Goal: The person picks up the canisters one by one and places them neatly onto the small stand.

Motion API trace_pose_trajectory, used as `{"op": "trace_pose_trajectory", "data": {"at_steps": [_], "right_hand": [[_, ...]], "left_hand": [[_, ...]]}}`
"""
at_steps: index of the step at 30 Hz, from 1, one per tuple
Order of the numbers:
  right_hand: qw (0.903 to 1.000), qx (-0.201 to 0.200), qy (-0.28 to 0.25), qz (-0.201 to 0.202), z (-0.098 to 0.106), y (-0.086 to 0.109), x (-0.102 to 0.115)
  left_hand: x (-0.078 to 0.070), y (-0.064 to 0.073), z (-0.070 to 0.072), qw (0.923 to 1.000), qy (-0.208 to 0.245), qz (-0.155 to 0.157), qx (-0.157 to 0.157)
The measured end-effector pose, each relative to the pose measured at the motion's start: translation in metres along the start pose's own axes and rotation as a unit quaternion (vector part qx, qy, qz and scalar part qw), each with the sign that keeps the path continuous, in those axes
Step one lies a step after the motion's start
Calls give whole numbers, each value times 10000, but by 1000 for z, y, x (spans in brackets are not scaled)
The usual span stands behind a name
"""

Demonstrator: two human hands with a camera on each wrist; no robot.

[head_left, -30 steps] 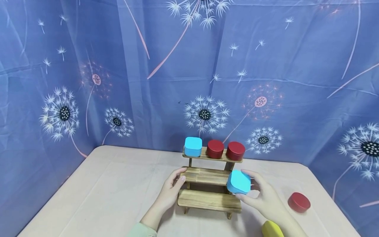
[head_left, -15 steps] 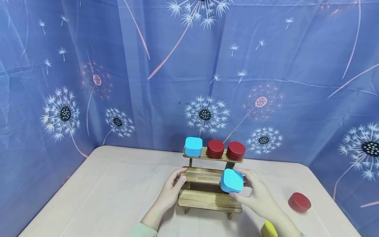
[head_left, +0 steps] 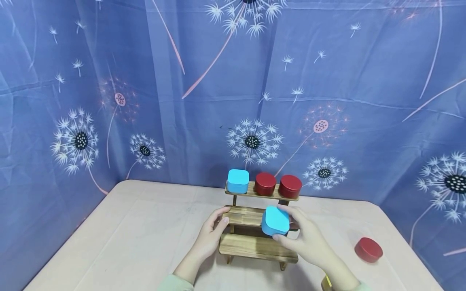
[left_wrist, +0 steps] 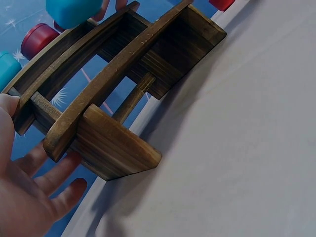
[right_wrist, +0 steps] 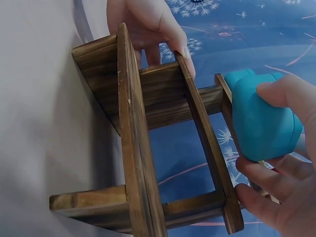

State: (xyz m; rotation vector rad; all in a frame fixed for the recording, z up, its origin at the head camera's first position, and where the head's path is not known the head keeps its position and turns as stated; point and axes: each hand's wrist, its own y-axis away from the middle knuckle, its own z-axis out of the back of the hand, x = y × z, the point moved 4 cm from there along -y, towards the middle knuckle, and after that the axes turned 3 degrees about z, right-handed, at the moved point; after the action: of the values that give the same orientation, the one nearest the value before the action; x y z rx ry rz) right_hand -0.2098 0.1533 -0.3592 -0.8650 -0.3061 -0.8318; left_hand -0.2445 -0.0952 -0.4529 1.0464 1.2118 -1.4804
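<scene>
A three-tier wooden display stand [head_left: 258, 246] stands on the table. My left hand [head_left: 212, 230] grips the left end of its middle shelf, thumb at the front edge and other fingers behind. My right hand [head_left: 309, 238] holds a blue square tin with rounded corners [head_left: 275, 220] between thumb and fingers. In the head view this tin appears in front of the right half of the middle shelf, tilted; the right wrist view shows the thumb on its lid [right_wrist: 264, 116]. On the top shelf sit another blue tin [head_left: 238, 181] and two round red tins [head_left: 265, 184] [head_left: 290, 186].
A round red tin [head_left: 368, 249] lies on the table [head_left: 138, 242] to the right. Something yellow [head_left: 326, 283], mostly hidden by my right forearm, shows at the bottom edge. A blue dandelion-print cloth [head_left: 204, 121] hangs behind and beside the table.
My right hand has carried the blue tin leftward across the front of the middle shelf. My right forearm now covers more of the yellow thing. The left hand and the stand stay put.
</scene>
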Motion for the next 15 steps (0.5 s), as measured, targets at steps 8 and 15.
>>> {"op": "trace_pose_trajectory", "data": {"at_steps": [8,15], "right_hand": [[9997,113,140,-151,-8,-4,0],[9994,155,288,77,-16,-6,2]], "left_hand": [[0,0,0,10000,18,-15,-3],[0,0,0,10000,27,-4,5]]}}
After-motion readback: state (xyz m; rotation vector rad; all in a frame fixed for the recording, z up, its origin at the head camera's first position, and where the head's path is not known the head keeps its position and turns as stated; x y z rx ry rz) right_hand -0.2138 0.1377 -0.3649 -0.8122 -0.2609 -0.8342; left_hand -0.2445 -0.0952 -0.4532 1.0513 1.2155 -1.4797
